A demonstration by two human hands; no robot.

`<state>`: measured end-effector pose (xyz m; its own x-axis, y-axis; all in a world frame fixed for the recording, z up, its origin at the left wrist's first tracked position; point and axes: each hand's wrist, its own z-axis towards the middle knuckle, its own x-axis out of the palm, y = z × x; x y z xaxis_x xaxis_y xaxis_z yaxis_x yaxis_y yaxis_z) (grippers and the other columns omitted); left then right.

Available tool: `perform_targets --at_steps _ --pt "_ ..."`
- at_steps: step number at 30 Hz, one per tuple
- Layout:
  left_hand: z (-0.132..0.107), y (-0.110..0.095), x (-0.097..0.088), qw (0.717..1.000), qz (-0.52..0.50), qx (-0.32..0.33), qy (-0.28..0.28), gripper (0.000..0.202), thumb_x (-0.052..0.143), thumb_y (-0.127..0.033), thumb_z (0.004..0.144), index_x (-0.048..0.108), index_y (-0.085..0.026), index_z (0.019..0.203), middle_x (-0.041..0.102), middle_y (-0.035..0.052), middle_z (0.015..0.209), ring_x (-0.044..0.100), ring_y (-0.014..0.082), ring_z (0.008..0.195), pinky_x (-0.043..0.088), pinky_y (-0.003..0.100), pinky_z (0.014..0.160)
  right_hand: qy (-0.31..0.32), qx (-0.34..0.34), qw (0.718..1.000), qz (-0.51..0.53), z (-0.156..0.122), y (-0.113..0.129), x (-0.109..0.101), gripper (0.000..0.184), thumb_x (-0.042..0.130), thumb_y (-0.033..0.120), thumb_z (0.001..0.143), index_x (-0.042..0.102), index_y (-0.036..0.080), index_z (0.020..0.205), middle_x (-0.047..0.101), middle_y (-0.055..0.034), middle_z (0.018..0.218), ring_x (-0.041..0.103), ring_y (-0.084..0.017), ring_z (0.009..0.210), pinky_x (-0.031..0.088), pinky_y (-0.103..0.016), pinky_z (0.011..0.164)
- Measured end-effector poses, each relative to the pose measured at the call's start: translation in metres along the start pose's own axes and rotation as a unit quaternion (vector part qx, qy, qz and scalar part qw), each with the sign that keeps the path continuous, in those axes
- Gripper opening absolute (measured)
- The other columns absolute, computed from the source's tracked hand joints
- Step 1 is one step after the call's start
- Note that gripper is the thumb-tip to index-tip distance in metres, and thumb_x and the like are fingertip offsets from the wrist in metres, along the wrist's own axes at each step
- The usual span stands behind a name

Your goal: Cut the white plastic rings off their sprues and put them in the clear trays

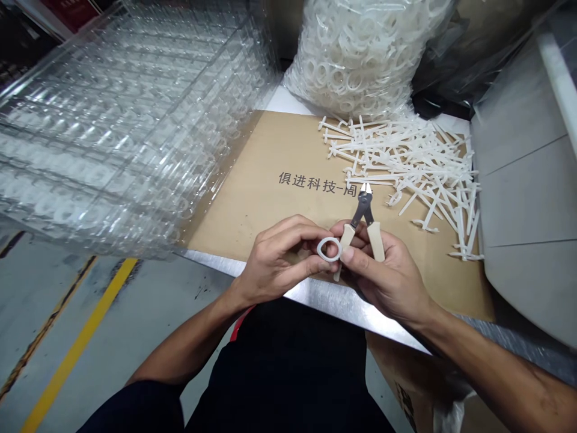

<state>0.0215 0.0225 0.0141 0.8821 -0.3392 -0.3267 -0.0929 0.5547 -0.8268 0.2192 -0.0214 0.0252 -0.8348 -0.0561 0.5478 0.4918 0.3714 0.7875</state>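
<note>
Left hand (288, 255) pinches white ring (329, 258) between thumb and fingers, over near edge of surface (333, 297). Right hand (392, 273) grips cutters (363, 210), tips pointing away from the person, handles spread; its thumb tip is at the ring's right side. Hands close together, meeting at the ring. Cardboard sheet (252, 174) with printed characters lies under the work. Pile of white plastic stems (406, 156) sits beyond cutters, to the right; clear bag of rings (360, 54) behind it. Stacked clear trays (135, 120) at left, grey bin (527, 198) at right.
</note>
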Motion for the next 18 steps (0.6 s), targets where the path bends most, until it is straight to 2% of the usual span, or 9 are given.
perform_targets --at_steps 3,6,8,10,14,16,18 --pt "0.000 0.000 0.005 1.000 -0.018 0.015 -0.014 0.035 0.082 -0.024 0.087 0.074 -0.022 0.121 0.074 0.0074 0.103 0.071 0.0169 0.091 0.059 0.029 0.081 -0.008 0.008 0.999 -0.033 -0.003 -0.001 -0.001 0.032 0.085 0.031 0.086 0.073 0.022 0.115 0.074 -0.0057 0.093 0.069 -0.020 0.080 0.059 -0.033 0.073" --pt "0.001 0.001 0.007 0.998 -0.046 0.027 -0.024 0.032 0.078 -0.034 0.092 0.074 -0.020 0.120 0.075 0.0099 0.104 0.073 0.0174 0.090 0.062 0.031 0.081 -0.044 0.024 0.995 -0.083 -0.007 -0.004 -0.007 0.036 0.084 0.032 0.086 0.074 0.022 0.119 0.076 -0.0107 0.107 0.072 -0.025 0.090 0.062 -0.037 0.082" --pt "0.002 -0.001 0.002 0.997 -0.052 0.037 -0.039 0.031 0.077 -0.038 0.092 0.074 -0.017 0.115 0.076 0.0121 0.105 0.074 0.0192 0.093 0.063 0.033 0.084 -0.060 0.036 0.994 -0.086 -0.006 -0.006 -0.015 0.043 0.086 0.034 0.082 0.074 0.024 0.122 0.077 -0.0117 0.110 0.073 -0.029 0.098 0.064 -0.038 0.083" --pt "0.002 -0.008 -0.009 0.995 -0.062 0.039 -0.061 0.032 0.078 -0.038 0.091 0.074 -0.015 0.112 0.077 0.0141 0.106 0.075 0.0217 0.097 0.064 0.036 0.087 -0.061 0.054 0.994 -0.075 -0.003 -0.008 -0.023 0.051 0.091 0.035 0.074 0.074 0.024 0.121 0.077 -0.0119 0.104 0.075 -0.031 0.095 0.065 -0.037 0.079" --pt "-0.014 -0.037 -0.047 0.985 -0.149 -0.006 -0.092 0.031 0.075 -0.037 0.093 0.070 -0.017 0.116 0.077 0.0150 0.109 0.077 0.0200 0.086 0.066 0.033 0.075 -0.100 0.077 0.990 -0.059 0.001 -0.008 -0.033 0.056 0.095 0.036 0.064 0.078 0.021 0.115 0.077 -0.0124 0.102 0.076 -0.031 0.089 0.067 -0.035 0.077" --pt "-0.025 -0.051 -0.076 0.980 -0.165 -0.019 -0.112 0.031 0.076 -0.037 0.092 0.068 -0.020 0.117 0.077 0.0125 0.110 0.077 0.0187 0.080 0.066 0.031 0.068 -0.119 0.067 0.989 -0.051 0.001 -0.008 -0.035 0.052 0.093 0.036 0.065 0.079 0.023 0.113 0.078 -0.0121 0.105 0.077 -0.030 0.089 0.068 -0.032 0.078" --pt "-0.034 -0.061 -0.112 0.979 -0.136 -0.020 -0.148 0.030 0.079 -0.035 0.091 0.068 -0.023 0.116 0.078 0.0090 0.108 0.077 0.0174 0.076 0.066 0.028 0.064 -0.121 0.059 0.990 -0.042 0.001 -0.010 -0.035 0.047 0.091 0.034 0.068 0.080 0.024 0.112 0.079 -0.0118 0.109 0.078 -0.030 0.090 0.068 -0.030 0.078"
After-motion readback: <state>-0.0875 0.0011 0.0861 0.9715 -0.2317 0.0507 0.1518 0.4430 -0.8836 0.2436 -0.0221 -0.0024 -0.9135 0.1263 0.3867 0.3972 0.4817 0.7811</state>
